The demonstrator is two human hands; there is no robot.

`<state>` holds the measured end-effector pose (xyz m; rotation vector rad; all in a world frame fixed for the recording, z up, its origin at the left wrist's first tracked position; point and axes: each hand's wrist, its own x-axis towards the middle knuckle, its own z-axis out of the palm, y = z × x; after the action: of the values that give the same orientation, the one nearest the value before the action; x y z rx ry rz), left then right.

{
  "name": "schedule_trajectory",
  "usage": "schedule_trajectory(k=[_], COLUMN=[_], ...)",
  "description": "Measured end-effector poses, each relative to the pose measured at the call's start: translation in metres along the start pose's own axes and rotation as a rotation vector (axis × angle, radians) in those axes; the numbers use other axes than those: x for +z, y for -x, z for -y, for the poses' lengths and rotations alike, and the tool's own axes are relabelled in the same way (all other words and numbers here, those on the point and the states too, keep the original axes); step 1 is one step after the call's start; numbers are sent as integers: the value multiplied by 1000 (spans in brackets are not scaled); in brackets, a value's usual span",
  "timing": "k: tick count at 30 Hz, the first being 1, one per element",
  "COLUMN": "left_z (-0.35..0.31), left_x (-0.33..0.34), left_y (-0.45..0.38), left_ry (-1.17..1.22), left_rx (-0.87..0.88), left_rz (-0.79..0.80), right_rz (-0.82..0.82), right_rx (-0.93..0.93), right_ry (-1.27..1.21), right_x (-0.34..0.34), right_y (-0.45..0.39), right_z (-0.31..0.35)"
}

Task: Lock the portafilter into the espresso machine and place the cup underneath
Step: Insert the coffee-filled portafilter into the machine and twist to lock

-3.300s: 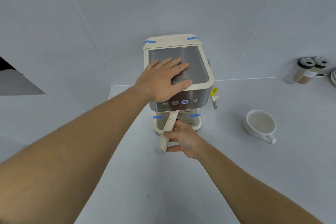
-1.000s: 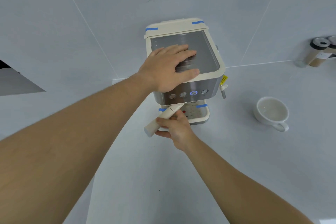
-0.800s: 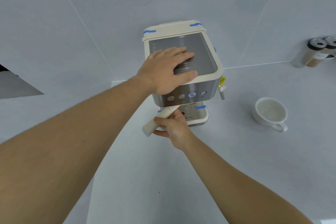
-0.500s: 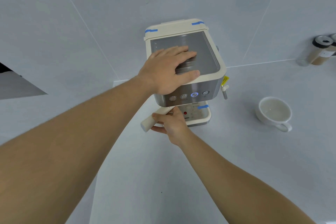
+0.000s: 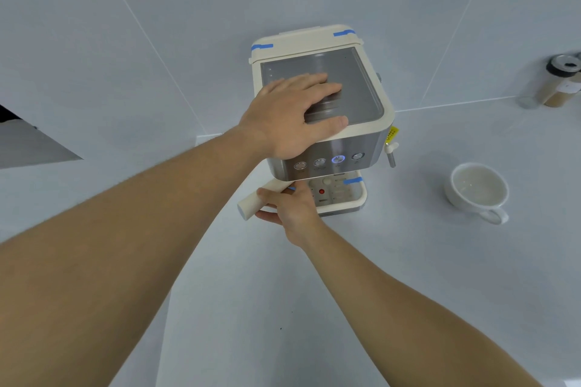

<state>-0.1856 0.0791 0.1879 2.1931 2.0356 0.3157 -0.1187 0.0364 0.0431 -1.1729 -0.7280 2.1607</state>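
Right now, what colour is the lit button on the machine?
Blue: the lit button glows blue in the head view.

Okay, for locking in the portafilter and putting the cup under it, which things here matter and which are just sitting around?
Part of the job:
- cream and steel espresso machine, steadied by the left hand
- cream-handled portafilter, gripped by the right hand
- white ceramic cup, standing empty to the machine's right

Just lying about:
- black-lidded jars by the wall

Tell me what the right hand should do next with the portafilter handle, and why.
Probably swing the portafilter handle back toward the machine's front: it points out left, so it looks unlocked. The right hand grips it, the left hand braces the espresso machine, and the cup waits aside.
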Motion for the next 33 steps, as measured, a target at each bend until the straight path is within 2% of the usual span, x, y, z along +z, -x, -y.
schedule_trajectory(k=[15, 24, 33], left_z=[1, 1, 0], left_x=[0, 0, -2], left_y=[1, 0, 2], left_ry=[-14, -19, -48], left_rx=[8, 5, 16], left_rz=[14, 16, 51], right_rz=[-4, 13, 187], right_rx=[-61, -78, -63], right_ry=[-136, -133, -21], right_x=[17, 17, -35], right_y=[-7, -4, 25], right_z=[-5, -6, -3])
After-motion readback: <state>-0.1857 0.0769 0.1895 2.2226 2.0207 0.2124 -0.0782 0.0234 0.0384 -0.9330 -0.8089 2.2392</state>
